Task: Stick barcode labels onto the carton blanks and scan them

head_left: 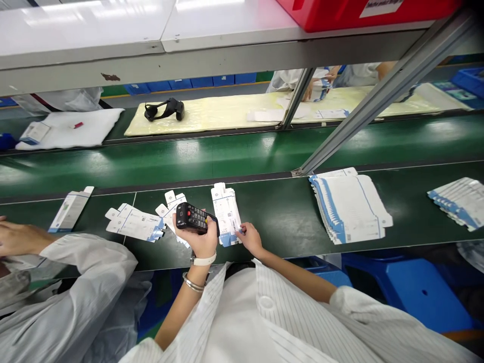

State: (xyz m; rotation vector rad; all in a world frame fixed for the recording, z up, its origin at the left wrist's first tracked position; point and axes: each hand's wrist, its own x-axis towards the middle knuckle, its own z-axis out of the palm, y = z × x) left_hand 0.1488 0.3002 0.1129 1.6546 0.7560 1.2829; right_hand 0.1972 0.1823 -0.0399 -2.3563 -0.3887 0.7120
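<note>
My left hand [200,243] is wrapped round a black handheld barcode scanner [194,218] with a keypad. The scanner is held just left of a small pile of flattened white and blue cartons [227,212]. At the lower right edge of that pile, my right hand [250,239] has its fingers pinched on a flattened carton. Partly hidden behind the scanner and my left hand lie more flattened cartons [171,207]. Farther left, another flattened carton [138,223] rests on the dark green bench [278,217].
To the right are a large fanned stack of flattened cartons [351,206] and another stack [459,199]. A co-worker's sleeve [94,272] is close on the left. Metal posts [348,121] hold a shelf [227,60] with a red bin [363,12] above the green conveyor [212,154].
</note>
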